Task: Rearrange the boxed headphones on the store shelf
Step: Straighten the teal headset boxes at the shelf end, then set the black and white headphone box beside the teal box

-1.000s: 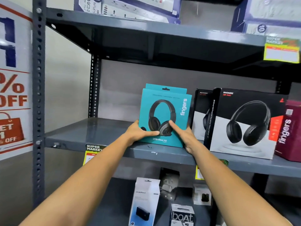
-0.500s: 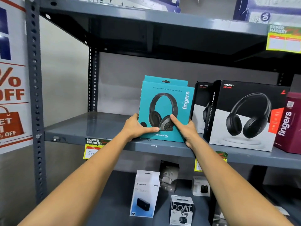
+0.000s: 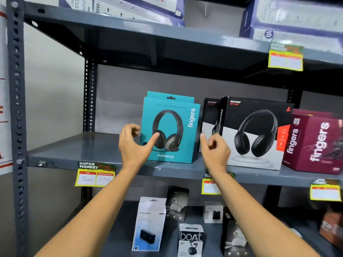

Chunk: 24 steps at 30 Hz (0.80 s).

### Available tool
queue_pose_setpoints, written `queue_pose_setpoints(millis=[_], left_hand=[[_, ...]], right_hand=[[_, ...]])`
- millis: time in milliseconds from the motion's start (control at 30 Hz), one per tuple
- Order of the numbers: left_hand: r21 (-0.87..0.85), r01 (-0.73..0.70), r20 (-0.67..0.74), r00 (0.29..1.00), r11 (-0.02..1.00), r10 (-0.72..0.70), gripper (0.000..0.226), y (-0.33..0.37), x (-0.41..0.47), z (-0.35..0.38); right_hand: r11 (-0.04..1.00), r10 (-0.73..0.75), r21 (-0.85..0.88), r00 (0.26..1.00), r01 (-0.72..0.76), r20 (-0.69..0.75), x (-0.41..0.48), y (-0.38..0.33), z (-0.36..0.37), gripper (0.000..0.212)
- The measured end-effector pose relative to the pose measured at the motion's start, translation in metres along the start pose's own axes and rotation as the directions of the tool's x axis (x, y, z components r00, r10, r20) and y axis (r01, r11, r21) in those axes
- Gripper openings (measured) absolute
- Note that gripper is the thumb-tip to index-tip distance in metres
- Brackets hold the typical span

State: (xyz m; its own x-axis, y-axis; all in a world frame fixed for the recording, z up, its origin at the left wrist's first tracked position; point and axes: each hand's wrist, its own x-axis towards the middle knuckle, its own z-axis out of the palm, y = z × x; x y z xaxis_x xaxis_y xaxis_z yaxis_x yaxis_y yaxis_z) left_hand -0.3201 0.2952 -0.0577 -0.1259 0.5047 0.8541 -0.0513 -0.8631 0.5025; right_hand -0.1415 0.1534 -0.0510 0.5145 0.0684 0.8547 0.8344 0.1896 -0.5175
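The teal headphone box (image 3: 171,127) stands upright on the grey middle shelf (image 3: 74,147), dead centre of the view, with a second teal box tucked right behind it. The left hand (image 3: 132,143) sits at the box's nine o'clock, fingers loosely curled and spread, thumb lying across the front panel, gripping nothing. The right hand (image 3: 215,149) hovers at the box's four o'clock, fingers half curled with the index poking up near the box's right edge, holding nothing either. At three o'clock from the teal box, just beside it, stand the black-and-white headphone boxes (image 3: 256,134), and further out that way a maroon box (image 3: 315,143), angled.
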Motion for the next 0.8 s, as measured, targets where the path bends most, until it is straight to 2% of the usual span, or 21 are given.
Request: queue_pose_setpoints(millis=[100,167,200,233,333,400,500,567,633,800], left_hand=[[-0.039,-0.141,0.071,0.987,0.989,0.143,0.035,0.024,-0.034,0.022],[-0.104,-0.118,0.202,0.97,0.988,0.137,0.031,0.044,-0.063,0.048],[-0.129,-0.079,0.262,0.959,0.988,0.111,0.031,0.054,-0.076,0.064],[-0.135,-0.033,0.316,0.946,0.99,0.075,0.032,0.065,-0.088,0.082],[-0.06,0.11,0.456,0.887,0.992,-0.071,0.056,0.092,-0.104,0.129],[0.046,0.195,0.519,0.833,0.98,-0.19,0.092,0.103,-0.097,0.157],[0.201,0.338,0.59,0.707,0.92,-0.389,0.13,0.099,-0.076,0.184],[0.278,0.435,0.616,0.604,0.856,-0.506,0.139,0.087,-0.064,0.193],[0.271,0.505,0.637,0.544,0.819,-0.546,0.141,0.075,-0.059,0.202],[0.21,0.566,0.711,0.471,0.797,-0.522,0.153,0.061,-0.057,0.22]], right_hand=[[0.983,-0.124,-0.143,0.99,0.113,-0.07,0.01,0.017,-0.052,0.052],[0.963,-0.184,-0.221,0.975,0.154,-0.125,0.023,0.033,-0.088,0.041],[0.957,-0.199,-0.245,0.965,0.154,-0.17,0.032,0.043,-0.107,0.03],[0.956,-0.181,-0.267,0.958,0.118,-0.224,0.041,0.055,-0.125,0.029],[0.96,0.015,-0.265,0.966,-0.085,-0.257,0.067,0.093,-0.165,0.078],[0.956,0.206,-0.186,0.97,-0.228,-0.131,0.08,0.113,-0.18,0.095],[0.916,0.389,-0.135,0.919,-0.378,0.068,0.094,0.141,-0.187,0.099],[0.911,0.405,-0.129,0.909,-0.392,0.094,0.102,0.155,-0.188,0.082],[0.916,0.399,-0.118,0.906,-0.384,0.143,0.113,0.166,-0.187,0.066],[0.855,0.434,0.062,0.776,-0.515,0.458,0.129,0.186,-0.17,0.079]])
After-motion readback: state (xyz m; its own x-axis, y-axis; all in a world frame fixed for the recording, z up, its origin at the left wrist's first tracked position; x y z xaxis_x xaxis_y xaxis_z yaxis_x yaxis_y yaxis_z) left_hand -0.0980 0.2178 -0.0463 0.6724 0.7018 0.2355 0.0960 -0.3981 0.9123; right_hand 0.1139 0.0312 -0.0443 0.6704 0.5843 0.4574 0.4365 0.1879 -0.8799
